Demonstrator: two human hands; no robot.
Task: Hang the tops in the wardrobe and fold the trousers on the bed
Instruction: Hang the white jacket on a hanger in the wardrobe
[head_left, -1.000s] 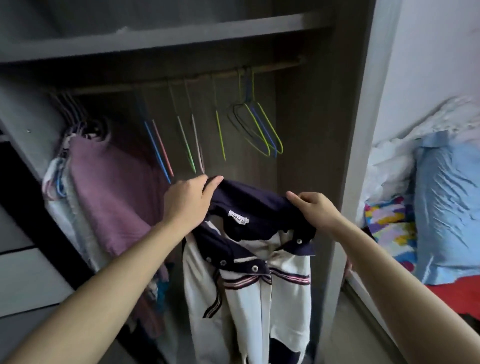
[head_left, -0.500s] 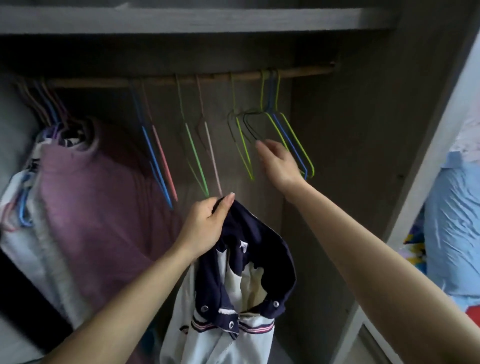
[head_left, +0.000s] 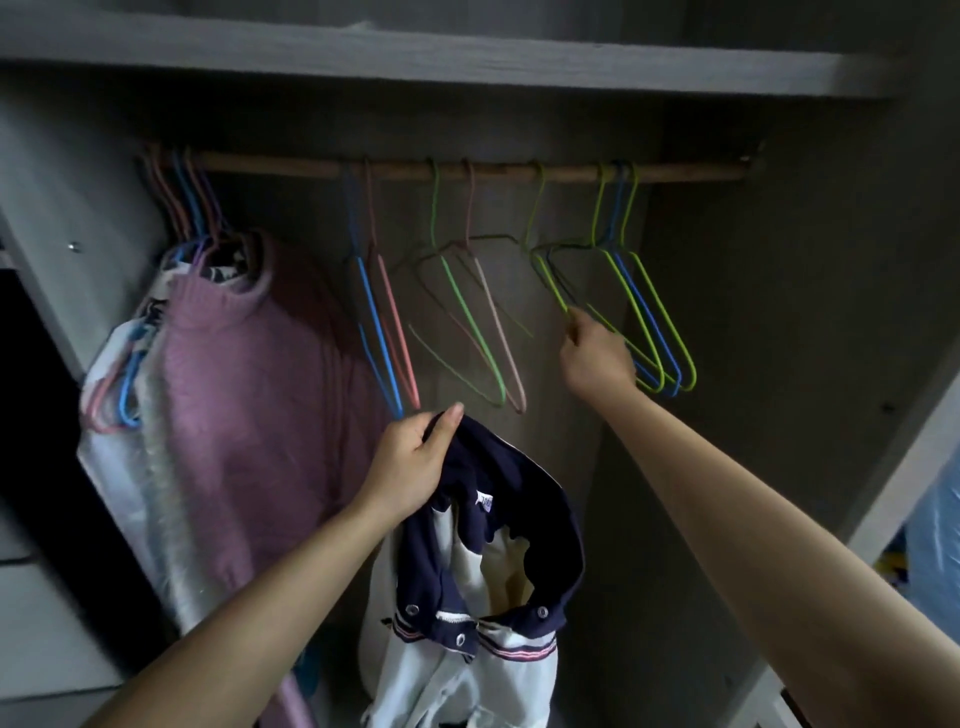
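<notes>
At lower centre, the top (head_left: 524, 499) is held by its navy collar, fingers of the left hand (head_left: 415, 462) curled round the cloth; it hangs lengthwise down, neck opening upward. Higher right, 1 green hanger (head_left: 553, 285) is pinched by the right hand (head_left: 597, 358). Its hook should be lifted clear of the rail (head_left: 291, 167) without the neighbours being snagged.

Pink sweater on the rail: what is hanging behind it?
Behind the pink sweater hang pale garments on blue and pink hangers. Only their edges show past it. The sweater covers the rest, so their number and kind cannot be told.
</notes>
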